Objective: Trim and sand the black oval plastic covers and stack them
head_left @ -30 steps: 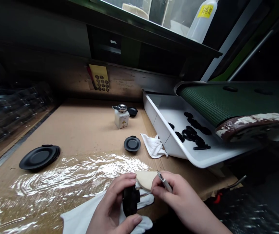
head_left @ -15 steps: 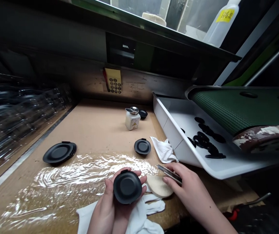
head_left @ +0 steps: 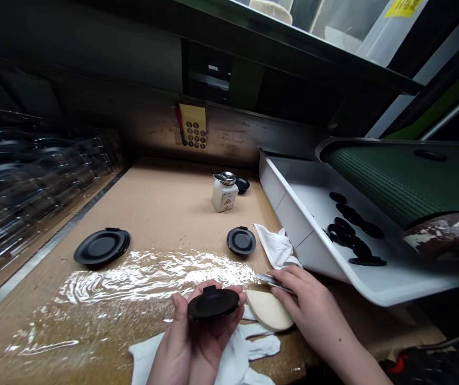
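Observation:
My left hand point(head_left: 191, 342), palm up, has its fingers and thumb around a round black plastic lid point(head_left: 213, 303) with a small tab on its far edge. The lid is tilted and shows nearly edge-on. In my right hand point(head_left: 315, 307) is a slim metal-bodied cutter knife point(head_left: 273, 280), its tip pointing left, a short way right of the lid. Below the knife lies a cream round pad point(head_left: 269, 310), over white gloves point(head_left: 233, 353) on the bench. Another black lid point(head_left: 241, 240) lies beyond my hands, and a stack of black lids point(head_left: 101, 247) sits to the left.
A white dispenser bottle point(head_left: 224, 193) with a metal top stands farther back, a black piece behind it. At right, a white tray point(head_left: 305, 230) holds several black parts beneath a green conveyor belt point(head_left: 385, 182). Clear plastic trays point(head_left: 32, 171) are stacked at left. A white cloth point(head_left: 275, 246) lies beside the tray.
My left hand has tipped the lid from face-on to nearly edge-on. The knife in my right hand has turned slightly and lies flatter. The camera view has shifted a little.

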Tool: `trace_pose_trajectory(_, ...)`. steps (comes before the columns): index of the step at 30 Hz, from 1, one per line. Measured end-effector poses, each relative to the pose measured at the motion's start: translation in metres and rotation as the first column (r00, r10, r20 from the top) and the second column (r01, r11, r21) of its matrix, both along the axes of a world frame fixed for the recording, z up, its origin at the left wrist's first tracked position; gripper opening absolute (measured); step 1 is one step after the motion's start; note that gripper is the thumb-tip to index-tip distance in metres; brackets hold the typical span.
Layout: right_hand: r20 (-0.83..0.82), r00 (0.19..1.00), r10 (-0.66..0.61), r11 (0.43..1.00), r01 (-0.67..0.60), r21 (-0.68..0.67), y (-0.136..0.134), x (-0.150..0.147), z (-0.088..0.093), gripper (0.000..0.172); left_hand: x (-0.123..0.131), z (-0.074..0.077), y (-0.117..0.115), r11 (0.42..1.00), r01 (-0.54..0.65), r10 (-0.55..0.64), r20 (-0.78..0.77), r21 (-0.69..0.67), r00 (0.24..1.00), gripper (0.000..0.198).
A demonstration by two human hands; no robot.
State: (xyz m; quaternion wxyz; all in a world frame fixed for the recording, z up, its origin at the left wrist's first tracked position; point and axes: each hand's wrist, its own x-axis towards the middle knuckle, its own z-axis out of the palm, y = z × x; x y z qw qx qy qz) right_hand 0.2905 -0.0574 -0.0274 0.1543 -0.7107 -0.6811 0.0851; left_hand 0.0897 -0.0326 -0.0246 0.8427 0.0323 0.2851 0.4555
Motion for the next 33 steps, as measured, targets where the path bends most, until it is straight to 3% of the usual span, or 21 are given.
trace_pose_trajectory(11,0.004,1.000,-0.007,0.999,0.007,0.049,0.007,-0.004,-0.007,0.023,-0.001,-0.001,-0.001,0.999,0.025,-0.025,0.011,0.029,1.000,0.045)
trace_pose_trajectory(17,0.049,0.999,-0.015,0.984,0.006,0.181,0.014,-0.013,0.012,0.019,0.001,0.002,0.000,0.998,0.023,-0.020,-0.063,0.055,0.998,0.040)
trace_pose_trajectory(21,0.179,0.978,-0.109,0.970,0.065,0.235,0.049,-0.016,0.029,0.021,0.003,0.006,-0.001,0.996,0.010,0.002,-0.139,0.084,0.990,0.028)
trace_pose_trajectory(25,0.225,0.944,-0.241,0.966,0.211,0.149,0.096,-0.016,0.025,0.014,0.004,0.011,-0.002,0.995,0.001,0.019,-0.201,0.097,0.979,0.019)
trace_pose_trajectory(29,0.190,0.934,-0.303,0.953,0.291,0.088,0.121,-0.011,0.021,0.019,0.000,0.013,-0.001,0.998,0.008,0.007,-0.222,0.068,0.975,0.019)
trace_pose_trajectory(33,0.079,0.952,-0.297,0.943,0.280,0.181,0.135,-0.006,0.040,0.020,-0.003,0.007,0.002,0.997,0.066,-0.060,-0.150,0.029,0.987,0.017)
